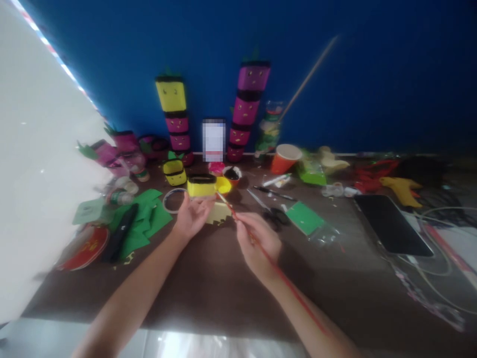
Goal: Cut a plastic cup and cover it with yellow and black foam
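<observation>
My right hand (258,243) grips a long red paintbrush (266,256), its tip pointing up and left toward a small yellow paint pot (223,185). Palm up, my left hand (194,214) has its fingers apart just below a yellow box (201,186) with a black rim; whether the fingertips touch it is unclear. A cup of black paint (232,174) stands behind the yellow pot. Left of the box sits a small yellow cup with a drawn face (174,172). A pale card (219,213) lies between my hands.
Stacked purple and yellow boxes (244,109) stand along the blue wall, beside a phone (213,141). Green sheets (152,219) and a tape roll (173,200) lie left. Scissors (276,216), a red cup (285,158), a tablet (393,223) and a yellow glue gun (402,190) are right.
</observation>
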Demonstrator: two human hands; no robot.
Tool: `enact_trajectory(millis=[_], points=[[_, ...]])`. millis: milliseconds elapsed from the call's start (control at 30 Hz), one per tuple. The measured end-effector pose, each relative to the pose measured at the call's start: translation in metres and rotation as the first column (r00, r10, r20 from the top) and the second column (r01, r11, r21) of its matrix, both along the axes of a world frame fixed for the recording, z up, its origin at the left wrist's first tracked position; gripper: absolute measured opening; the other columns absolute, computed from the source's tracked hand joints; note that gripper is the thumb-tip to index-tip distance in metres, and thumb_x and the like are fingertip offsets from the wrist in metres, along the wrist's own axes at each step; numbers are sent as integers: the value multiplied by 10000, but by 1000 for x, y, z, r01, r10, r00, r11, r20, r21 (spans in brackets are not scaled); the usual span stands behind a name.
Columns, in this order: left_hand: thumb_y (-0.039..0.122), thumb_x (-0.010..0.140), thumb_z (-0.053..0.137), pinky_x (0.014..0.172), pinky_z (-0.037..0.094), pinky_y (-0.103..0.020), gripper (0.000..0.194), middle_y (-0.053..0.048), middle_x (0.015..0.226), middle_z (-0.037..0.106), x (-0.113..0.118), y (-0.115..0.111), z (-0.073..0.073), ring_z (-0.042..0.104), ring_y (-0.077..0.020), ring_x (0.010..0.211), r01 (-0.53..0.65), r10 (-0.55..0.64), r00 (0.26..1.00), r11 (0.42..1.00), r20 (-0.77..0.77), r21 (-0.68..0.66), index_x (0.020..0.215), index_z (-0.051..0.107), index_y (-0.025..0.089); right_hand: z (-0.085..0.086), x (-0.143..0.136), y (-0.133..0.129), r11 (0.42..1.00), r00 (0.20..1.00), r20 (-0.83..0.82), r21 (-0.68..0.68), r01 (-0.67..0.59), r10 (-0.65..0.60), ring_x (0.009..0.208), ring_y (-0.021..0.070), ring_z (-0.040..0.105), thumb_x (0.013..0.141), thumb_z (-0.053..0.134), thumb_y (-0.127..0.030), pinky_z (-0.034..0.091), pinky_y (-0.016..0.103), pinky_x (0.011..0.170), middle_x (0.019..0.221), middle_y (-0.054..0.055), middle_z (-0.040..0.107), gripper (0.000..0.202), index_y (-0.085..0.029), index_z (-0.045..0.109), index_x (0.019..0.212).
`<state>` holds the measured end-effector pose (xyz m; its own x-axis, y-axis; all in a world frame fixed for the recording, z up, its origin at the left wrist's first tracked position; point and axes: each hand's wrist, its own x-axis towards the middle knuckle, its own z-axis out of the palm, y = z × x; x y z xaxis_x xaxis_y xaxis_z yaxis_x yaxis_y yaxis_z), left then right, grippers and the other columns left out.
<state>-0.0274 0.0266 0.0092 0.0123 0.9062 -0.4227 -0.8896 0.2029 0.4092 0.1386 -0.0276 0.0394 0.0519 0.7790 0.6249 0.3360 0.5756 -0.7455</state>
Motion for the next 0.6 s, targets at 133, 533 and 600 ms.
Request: enact_trajectory(millis=[133, 533, 600], points=[[572, 879, 307, 719, 550, -227, 603, -144, 841, 666, -1, 0, -1, 668, -173, 785, 6, -6, 1000, 1000, -2, 29, 1020, 612, 71, -1, 0, -1, 999, 999, -3, -9, -43, 43, 741, 144, 657, 808, 547, -139, 555, 268, 688, 823, 42, 687, 142, -201, 660, 865], [536, 885, 347, 699, 551, -224, 554, -136, 837, 658, -1, -1, 2, 661, -175, 796, -11, 9, 999, 999, 51, 36, 1044, 606, 72, 2, 0, -3, 999, 999, -7, -2, -48, 48, 725, 144, 650, 809, 541, -137, 550, 269, 669, 802, 46, 678, 136, -197, 655, 854], [531, 891, 329, 694, 552, -226, 557, -135, 840, 653, 0, -1, 3, 660, -177, 808, -24, 21, 997, 999, 73, 32, 1055, 595, 71, 2, 0, -3, 997, 997, -16, 6, -79, 79, 723, 149, 645, 805, 541, -131, 548, 277, 662, 779, 47, 670, 131, -193, 649, 842]])
